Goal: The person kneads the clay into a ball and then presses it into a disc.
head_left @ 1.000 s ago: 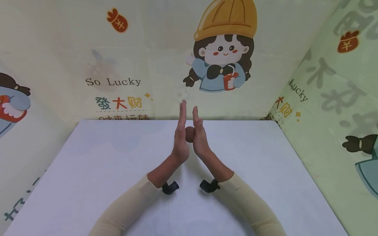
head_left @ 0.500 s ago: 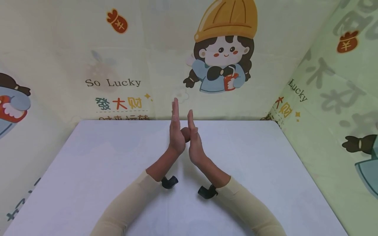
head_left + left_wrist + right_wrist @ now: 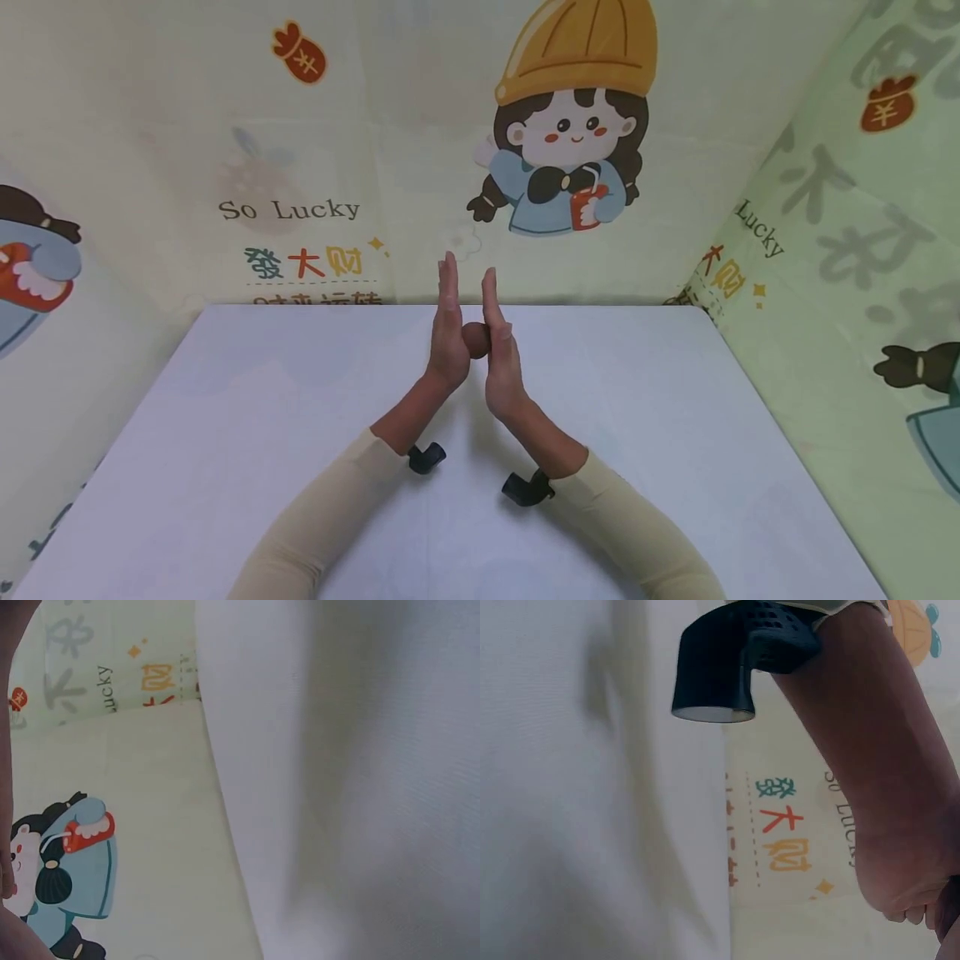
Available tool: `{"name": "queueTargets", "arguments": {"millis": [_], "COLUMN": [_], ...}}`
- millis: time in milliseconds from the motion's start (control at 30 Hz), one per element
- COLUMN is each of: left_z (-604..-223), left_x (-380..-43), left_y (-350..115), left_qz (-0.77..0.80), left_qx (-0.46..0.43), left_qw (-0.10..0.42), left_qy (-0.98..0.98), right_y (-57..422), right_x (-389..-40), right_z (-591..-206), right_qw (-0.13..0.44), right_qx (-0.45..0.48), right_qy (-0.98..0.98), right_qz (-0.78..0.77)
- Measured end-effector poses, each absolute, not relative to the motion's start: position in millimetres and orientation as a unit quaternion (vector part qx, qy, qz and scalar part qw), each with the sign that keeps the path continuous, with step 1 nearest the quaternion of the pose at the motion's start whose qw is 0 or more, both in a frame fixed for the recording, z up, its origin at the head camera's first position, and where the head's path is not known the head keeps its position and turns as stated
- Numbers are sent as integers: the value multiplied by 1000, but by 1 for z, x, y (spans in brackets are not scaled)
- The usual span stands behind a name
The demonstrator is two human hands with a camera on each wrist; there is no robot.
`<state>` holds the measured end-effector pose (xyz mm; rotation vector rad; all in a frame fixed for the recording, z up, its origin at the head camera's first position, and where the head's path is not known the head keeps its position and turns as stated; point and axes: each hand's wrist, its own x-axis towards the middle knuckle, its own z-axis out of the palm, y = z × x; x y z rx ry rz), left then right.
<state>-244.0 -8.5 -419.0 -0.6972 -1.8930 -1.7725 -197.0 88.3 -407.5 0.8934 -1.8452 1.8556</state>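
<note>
A small brown ball [image 3: 476, 340] sits between the two palms, above the white table. My left hand [image 3: 447, 337] stands on edge with its fingers straight, pointing away from me, its palm against the ball's left side. Facing it, my right hand [image 3: 503, 362] presses the ball's other side, fingers likewise extended and slightly nearer to me. In the right wrist view the left hand [image 3: 907, 862] shows at the right, with a dark sliver beside its fingers at the frame edge. Only slivers of skin appear along the left edge of the left wrist view.
The white table [image 3: 637, 400] spreads under both forearms. Printed cloth walls [image 3: 420, 150] stand behind it and at both sides. A black wrist camera [image 3: 427, 458] hangs below the left sleeve, another black camera [image 3: 527, 489] below the right one.
The palms have slid against each other with the ball between them. Both hands and ball shifted left, then the right hand moved slightly forward and right, and the ball a little right.
</note>
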Motion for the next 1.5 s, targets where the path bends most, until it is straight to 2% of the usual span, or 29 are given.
{"name": "queueTargets", "arguments": {"millis": [500, 933, 1500], "left_z": [-431, -421, -402], "left_x": [-231, -208, -200], "left_y": [7, 11, 13], "left_qz": [-613, -641, -681], "left_qx": [-318, -360, -345], "left_qw": [203, 189, 186], "left_qy": [-694, -651, -619], "right_y": [102, 108, 115], "right_x": [-205, -212, -227], "right_z": [-393, -385, -382], "right_qw": [207, 169, 101], "right_qx": [303, 262, 180], "right_qy": [-657, -659, -688], "right_qz": [658, 685, 695]}}
